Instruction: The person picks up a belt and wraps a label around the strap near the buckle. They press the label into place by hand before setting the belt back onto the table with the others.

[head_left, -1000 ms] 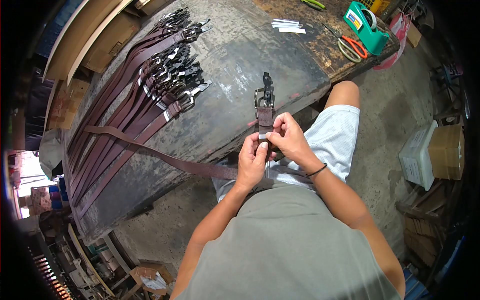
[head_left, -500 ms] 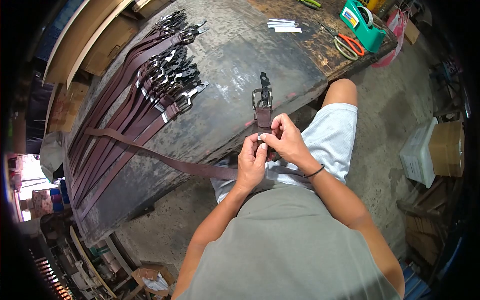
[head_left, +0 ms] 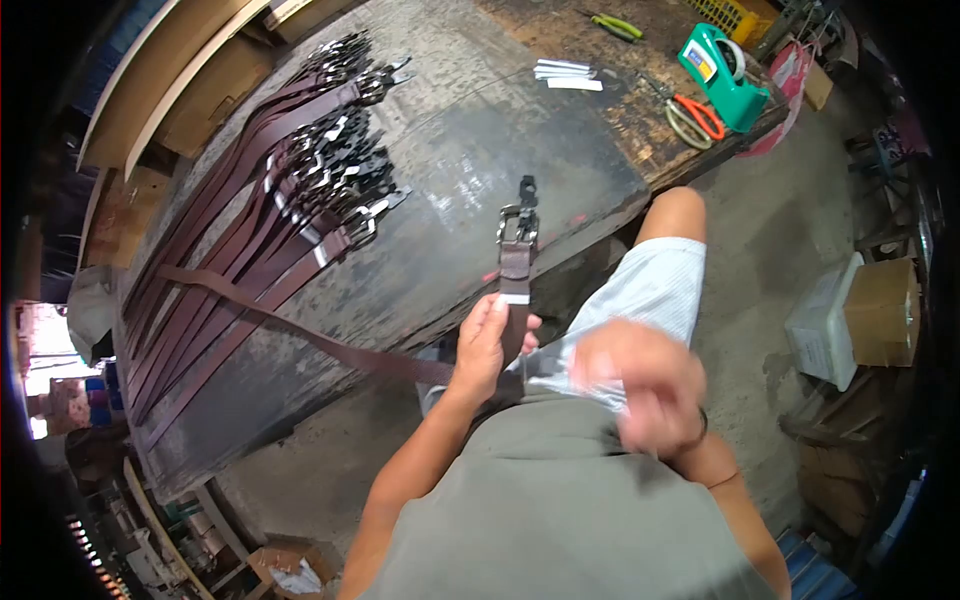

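Note:
A brown belt point(head_left: 516, 262) with a metal buckle and a dark hanger tab on its end is held in my left hand point(head_left: 485, 345), the fingers wrapped round the strap below the buckle. A white band point(head_left: 513, 298) crosses the strap just above my left thumb. The rest of the strap trails left across the table edge onto the other belts. My right hand point(head_left: 645, 385) is apart from the belt, over my lap on the right; motion smears its fingers. A pile of brown belts point(head_left: 240, 230) with buckles and dark tabs lies on the table to the left.
On the table's point(head_left: 440, 140) far right stand a green tape dispenser point(head_left: 725, 75), orange-handled scissors point(head_left: 690, 120), green-handled pliers point(head_left: 615, 27) and several white strips point(head_left: 568, 74). Cardboard pieces point(head_left: 190, 90) stand at the left. A box point(head_left: 880, 310) and a plastic bin point(head_left: 822, 322) sit at the right.
My right hand has let go of the white band and moved right and down, away from the belt. My left hand keeps the belt, which has shifted slightly down and left.

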Demonstrator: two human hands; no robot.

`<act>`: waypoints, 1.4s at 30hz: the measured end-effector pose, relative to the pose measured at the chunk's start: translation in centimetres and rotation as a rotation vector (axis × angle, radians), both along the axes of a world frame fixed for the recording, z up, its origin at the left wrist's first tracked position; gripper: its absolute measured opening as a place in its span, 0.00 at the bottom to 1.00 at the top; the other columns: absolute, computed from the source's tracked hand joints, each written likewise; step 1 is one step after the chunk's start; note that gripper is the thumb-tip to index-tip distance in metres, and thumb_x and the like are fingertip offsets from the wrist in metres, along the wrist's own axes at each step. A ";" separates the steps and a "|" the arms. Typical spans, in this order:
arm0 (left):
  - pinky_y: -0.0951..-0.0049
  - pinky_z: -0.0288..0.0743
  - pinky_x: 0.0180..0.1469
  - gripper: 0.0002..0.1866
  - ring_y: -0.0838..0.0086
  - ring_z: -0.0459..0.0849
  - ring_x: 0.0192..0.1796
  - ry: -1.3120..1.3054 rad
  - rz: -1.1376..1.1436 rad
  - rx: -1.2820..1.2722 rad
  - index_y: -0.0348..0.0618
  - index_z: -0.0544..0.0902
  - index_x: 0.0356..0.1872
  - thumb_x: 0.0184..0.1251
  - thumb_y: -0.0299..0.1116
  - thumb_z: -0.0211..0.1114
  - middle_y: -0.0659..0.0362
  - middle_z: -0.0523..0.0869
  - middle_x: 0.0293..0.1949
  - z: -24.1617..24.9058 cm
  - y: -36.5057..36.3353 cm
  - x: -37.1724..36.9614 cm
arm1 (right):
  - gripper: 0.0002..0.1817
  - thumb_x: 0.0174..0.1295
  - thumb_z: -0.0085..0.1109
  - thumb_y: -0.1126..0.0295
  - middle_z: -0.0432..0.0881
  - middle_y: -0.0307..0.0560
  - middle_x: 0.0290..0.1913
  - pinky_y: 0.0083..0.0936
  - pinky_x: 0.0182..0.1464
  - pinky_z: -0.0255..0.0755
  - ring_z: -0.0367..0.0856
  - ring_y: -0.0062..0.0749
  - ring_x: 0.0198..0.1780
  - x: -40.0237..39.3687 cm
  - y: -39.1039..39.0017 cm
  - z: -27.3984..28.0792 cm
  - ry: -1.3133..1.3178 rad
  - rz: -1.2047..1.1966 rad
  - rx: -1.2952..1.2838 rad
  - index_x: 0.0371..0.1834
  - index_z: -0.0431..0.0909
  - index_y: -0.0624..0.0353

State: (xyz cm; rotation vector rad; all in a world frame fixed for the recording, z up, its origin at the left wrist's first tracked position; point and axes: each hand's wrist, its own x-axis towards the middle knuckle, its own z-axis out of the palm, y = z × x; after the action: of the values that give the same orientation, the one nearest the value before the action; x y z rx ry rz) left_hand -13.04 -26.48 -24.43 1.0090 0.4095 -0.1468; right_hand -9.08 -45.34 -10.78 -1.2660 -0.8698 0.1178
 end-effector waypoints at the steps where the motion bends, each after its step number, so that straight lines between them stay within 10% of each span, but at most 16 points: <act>1: 0.74 0.79 0.32 0.19 0.74 0.83 0.30 0.020 -0.025 -0.025 0.41 0.72 0.51 0.78 0.48 0.49 0.53 0.85 0.36 0.0 0.1 0.1 | 0.10 0.63 0.60 0.72 0.82 0.54 0.41 0.36 0.44 0.78 0.81 0.42 0.38 -0.4 0.6 1.1 -0.088 0.081 0.187 0.45 0.79 0.64; 4: 0.75 0.77 0.30 0.22 0.76 0.81 0.26 0.037 -0.085 0.053 0.41 0.73 0.50 0.77 0.52 0.49 0.55 0.84 0.29 0.1 0.0 0.7 | 0.11 0.62 0.62 0.69 0.82 0.58 0.40 0.42 0.40 0.79 0.81 0.46 0.38 -1.4 1.6 5.8 -0.225 0.249 0.370 0.44 0.79 0.63; 7: 0.80 0.74 0.25 0.17 0.80 0.78 0.21 0.039 -0.106 0.257 0.43 0.75 0.45 0.76 0.48 0.54 0.60 0.82 0.23 0.9 -0.3 1.4 | 0.33 0.58 0.58 0.34 0.79 0.59 0.45 0.43 0.39 0.74 0.77 0.43 0.38 -1.5 3.3 6.7 -0.195 0.329 0.619 0.57 0.80 0.46; 10: 0.80 0.74 0.25 0.16 0.81 0.79 0.22 0.015 -0.127 0.362 0.42 0.75 0.44 0.77 0.46 0.53 0.59 0.82 0.24 0.6 -0.2 1.4 | 0.20 0.64 0.58 0.46 0.79 0.60 0.42 0.36 0.36 0.74 0.77 0.44 0.38 -1.6 5.0 6.1 -0.232 0.327 0.827 0.50 0.83 0.47; 23: 0.80 0.62 0.30 0.32 0.84 0.66 0.25 -0.030 -0.076 0.354 0.40 0.80 0.57 0.79 0.56 0.37 0.68 0.74 0.24 1.2 0.1 1.6 | 0.29 0.64 0.54 0.38 0.78 0.63 0.46 0.35 0.33 0.72 0.76 0.44 0.36 -0.2 5.6 5.4 -0.461 0.262 0.815 0.54 0.81 0.50; 25: 0.80 0.60 0.30 0.30 0.84 0.64 0.25 -0.008 -0.041 0.375 0.40 0.81 0.55 0.79 0.54 0.40 0.68 0.71 0.24 1.5 0.2 1.8 | 0.14 0.71 0.53 0.60 0.82 0.60 0.39 0.45 0.39 0.80 0.82 0.48 0.35 0.1 3.2 6.2 -0.314 0.264 0.441 0.37 0.73 0.61; 30: 0.69 0.71 0.43 0.26 0.70 0.77 0.37 -0.085 0.009 0.667 0.35 0.79 0.52 0.78 0.51 0.48 0.55 0.81 0.36 1.2 0.2 1.4 | 0.15 0.72 0.53 0.63 0.78 0.52 0.32 0.40 0.41 0.78 0.79 0.39 0.35 2.4 1.5 2.3 -0.052 -0.049 0.035 0.32 0.66 0.62; 32: 0.64 0.72 0.49 0.24 0.60 0.80 0.43 -0.136 0.083 0.802 0.34 0.76 0.51 0.73 0.49 0.57 0.47 0.81 0.42 1.4 -0.1 1.5 | 0.14 0.75 0.45 0.63 0.79 0.47 0.34 0.23 0.42 0.72 0.78 0.26 0.37 4.1 1.5 -1.3 0.198 -0.239 -0.090 0.34 0.72 0.61; 37: 0.62 0.74 0.47 0.24 0.56 0.81 0.44 -0.258 0.170 1.006 0.37 0.76 0.50 0.62 0.46 0.69 0.49 0.80 0.42 2.8 -1.2 1.7 | 0.32 0.69 0.55 0.46 0.77 0.42 0.46 0.23 0.43 0.74 0.77 0.22 0.42 6.6 2.7 -7.9 0.757 -0.171 -0.015 0.62 0.66 0.63; 42: 0.62 0.77 0.39 0.28 0.58 0.82 0.38 -0.431 0.047 1.175 0.39 0.76 0.52 0.55 0.45 0.75 0.50 0.81 0.41 4.6 -2.1 1.4 | 0.26 0.68 0.58 0.70 0.78 0.44 0.50 0.28 0.50 0.76 0.78 0.27 0.48 6.4 3.4 -8.0 0.839 -0.271 0.133 0.67 0.61 0.59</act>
State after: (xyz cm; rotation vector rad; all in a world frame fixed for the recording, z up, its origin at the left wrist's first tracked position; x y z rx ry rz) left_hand -11.65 -28.53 -19.84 2.1274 0.0844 0.4072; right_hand -2.69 -41.91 -18.78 -1.0527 0.0170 0.3392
